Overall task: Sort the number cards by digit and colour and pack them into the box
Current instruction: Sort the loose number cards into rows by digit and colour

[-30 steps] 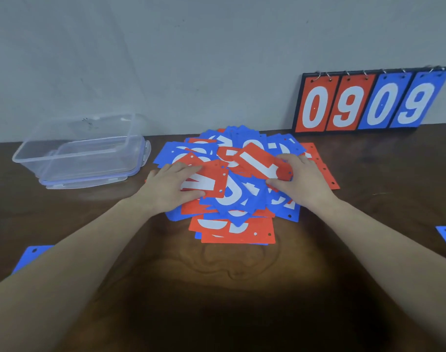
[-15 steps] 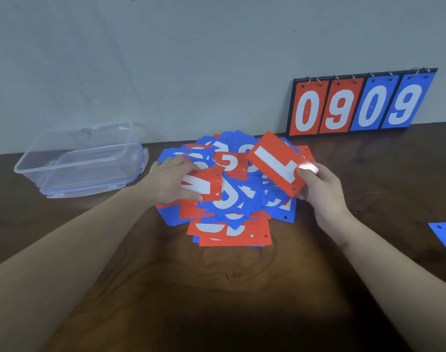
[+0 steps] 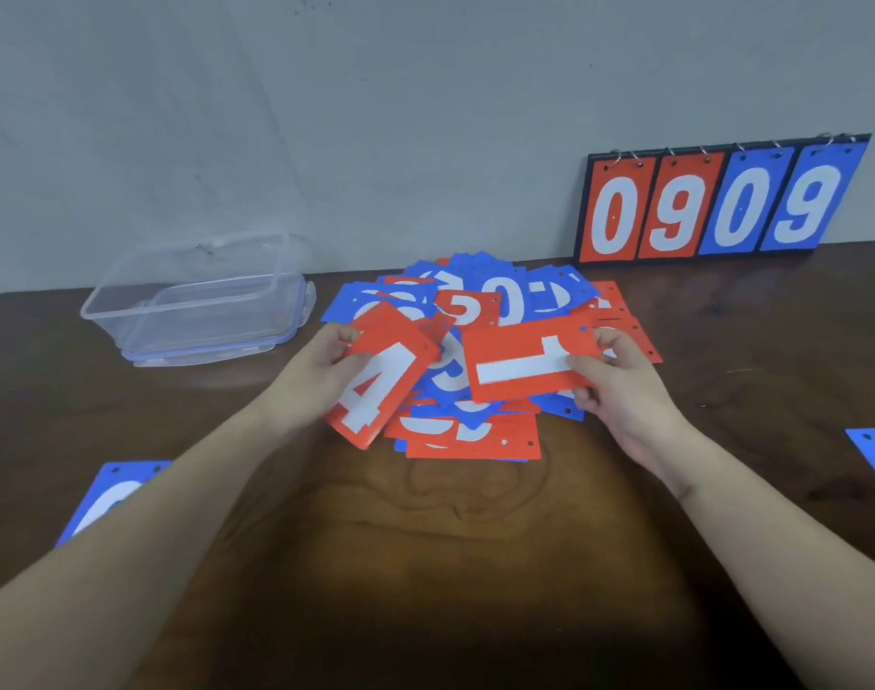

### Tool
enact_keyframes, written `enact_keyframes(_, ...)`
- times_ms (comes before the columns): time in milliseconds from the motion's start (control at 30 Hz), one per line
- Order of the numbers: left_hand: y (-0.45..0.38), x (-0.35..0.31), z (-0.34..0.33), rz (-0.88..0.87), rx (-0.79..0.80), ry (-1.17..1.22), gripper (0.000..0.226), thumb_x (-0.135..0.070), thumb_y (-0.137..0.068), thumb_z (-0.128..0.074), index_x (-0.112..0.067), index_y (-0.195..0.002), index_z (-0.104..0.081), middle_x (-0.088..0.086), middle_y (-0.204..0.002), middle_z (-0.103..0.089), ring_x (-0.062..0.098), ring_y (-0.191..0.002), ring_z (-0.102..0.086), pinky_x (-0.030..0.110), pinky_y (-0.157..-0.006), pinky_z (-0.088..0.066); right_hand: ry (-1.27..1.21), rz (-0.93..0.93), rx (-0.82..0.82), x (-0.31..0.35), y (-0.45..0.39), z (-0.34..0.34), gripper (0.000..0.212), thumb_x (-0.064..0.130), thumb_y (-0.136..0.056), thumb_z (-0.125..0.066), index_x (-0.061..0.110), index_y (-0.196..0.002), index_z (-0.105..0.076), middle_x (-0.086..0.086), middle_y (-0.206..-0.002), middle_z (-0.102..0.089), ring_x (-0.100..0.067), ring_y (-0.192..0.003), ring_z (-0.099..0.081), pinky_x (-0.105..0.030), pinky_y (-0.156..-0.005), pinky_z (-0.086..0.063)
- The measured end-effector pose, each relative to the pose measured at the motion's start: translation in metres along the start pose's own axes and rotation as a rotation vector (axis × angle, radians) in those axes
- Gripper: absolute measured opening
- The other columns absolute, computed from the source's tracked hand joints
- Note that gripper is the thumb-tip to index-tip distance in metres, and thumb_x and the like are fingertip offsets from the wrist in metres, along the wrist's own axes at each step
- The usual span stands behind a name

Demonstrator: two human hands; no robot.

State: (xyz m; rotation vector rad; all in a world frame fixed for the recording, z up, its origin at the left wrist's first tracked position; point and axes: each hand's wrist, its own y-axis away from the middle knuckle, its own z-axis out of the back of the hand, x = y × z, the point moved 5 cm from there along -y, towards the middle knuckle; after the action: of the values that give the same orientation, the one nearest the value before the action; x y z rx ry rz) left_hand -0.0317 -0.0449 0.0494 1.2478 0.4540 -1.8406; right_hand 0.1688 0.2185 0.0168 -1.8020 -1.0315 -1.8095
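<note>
Dark wood desk [image 3: 450, 565]: left hand [image 3: 321, 371] pinches red "4" card [image 3: 380, 385], right hand [image 3: 619, 390] pinches red "1" card [image 3: 530, 361]. Prob. thin, stiff, light, slick; grip by edges.

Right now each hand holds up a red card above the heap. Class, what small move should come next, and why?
Probably lay the two down apart, starting separate piles. The left hand holds a red 4, the right hand a red 1: same colour, different digits. The clear box holds no cards.
</note>
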Motion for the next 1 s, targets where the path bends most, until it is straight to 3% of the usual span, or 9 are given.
enact_keyframes(133,0.041,0.017,0.019,0.052,-0.085,0.181,0.015,-0.020,-0.100,-0.060,-0.012,-0.111,-0.054,0.004,-0.100,-0.075,0.019,-0.085,-0.072,0.036,-0.077,-0.057,-0.040,-0.029,0.086,-0.001,0.010,-0.024,0.021,0.014,-0.095,-0.068,0.017,-0.116,-0.065,-0.010,-0.086,-0.053,-0.011,-0.054,-0.037,-0.019,-0.047,-0.037)
enact_keyframes(267,0.083,0.048,0.046,0.142,-0.209,0.341,0.017,-0.010,-0.099,-0.058,-0.020,-0.113,-0.059,0.007,-0.110,-0.074,0.028,-0.093,-0.073,0.048,-0.085,-0.057,0.086,-0.037,0.180,-0.007,0.027,-0.057,0.024,0.019,-0.096,-0.067,0.020,-0.119,-0.069,-0.004,-0.071,-0.049,-0.012,-0.053,-0.036,-0.023,-0.050,-0.034)
enact_keyframes(400,0.134,0.083,0.083,0.217,-0.334,0.386,0.030,-0.009,-0.100,-0.054,-0.030,-0.120,-0.061,0.005,-0.113,-0.074,0.031,-0.097,-0.073,0.054,-0.091,-0.056,0.273,-0.032,0.336,-0.018,0.052,-0.108,0.021,0.021,-0.098,-0.065,0.024,-0.118,-0.068,-0.010,-0.078,-0.052,-0.011,-0.054,-0.044,-0.022,-0.050,-0.038)
enact_keyframes(567,0.200,0.112,0.134,0.303,-0.548,0.442,0.032,-0.004,-0.100,-0.050,-0.031,-0.113,-0.062,0.004,-0.111,-0.072,0.027,-0.091,-0.072,0.042,-0.075,-0.060,0.425,0.026,0.537,-0.032,0.089,-0.180,0.010,0.020,-0.100,-0.060,0.022,-0.110,-0.062,-0.007,-0.073,-0.059,-0.012,-0.050,-0.051,-0.025,-0.049,-0.040)
enact_keyframes(667,0.238,0.124,0.153,0.318,-0.640,0.428,0.034,-0.001,-0.098,-0.051,-0.030,-0.114,-0.060,0.004,-0.115,-0.070,0.023,-0.090,-0.070,0.040,-0.075,-0.058,0.592,0.109,0.663,-0.043,0.116,-0.222,0.009,0.024,-0.099,-0.059,0.026,-0.107,-0.060,0.000,-0.071,-0.063,-0.008,-0.051,-0.056,-0.025,-0.051,-0.044)
enact_keyframes(767,0.269,0.134,0.162,0.343,-0.654,0.389,0.043,-0.003,-0.101,-0.050,-0.035,-0.129,-0.049,-0.006,-0.110,-0.067,0.017,-0.090,-0.069,0.036,-0.070,-0.056,0.733,0.208,0.766,-0.052,0.147,-0.261,0.009,0.028,-0.099,-0.056,0.028,-0.107,-0.057,0.001,-0.074,-0.065,-0.006,-0.053,-0.058,-0.023,-0.052,-0.044)
enact_keyframes(900,0.299,0.141,0.169,0.357,-0.632,0.357,0.056,-0.006,-0.103,-0.048,-0.051,-0.136,-0.041,-0.012,-0.113,-0.064,0.023,-0.101,-0.068,0.045,-0.086,-0.058,0.848,0.317,0.807,-0.057,0.177,-0.300,0.008,0.030,-0.099,-0.054,0.029,-0.107,-0.051,0.005,-0.079,-0.064,-0.007,-0.059,-0.061,-0.023,-0.051,-0.043)
enact_keyframes(1000,0.311,0.144,0.171,0.357,-0.631,0.325,0.056,-0.004,-0.103,-0.047,-0.052,-0.132,-0.041,-0.014,-0.110,-0.065,0.019,-0.097,-0.070,0.039,-0.080,-0.060,1.123,0.592,0.769,-0.058,0.195,-0.317,0.014,0.040,-0.100,-0.053,0.030,-0.107,-0.047,0.010,-0.089,-0.061,-0.010,-0.077,-0.060,-0.025,-0.057,-0.037)
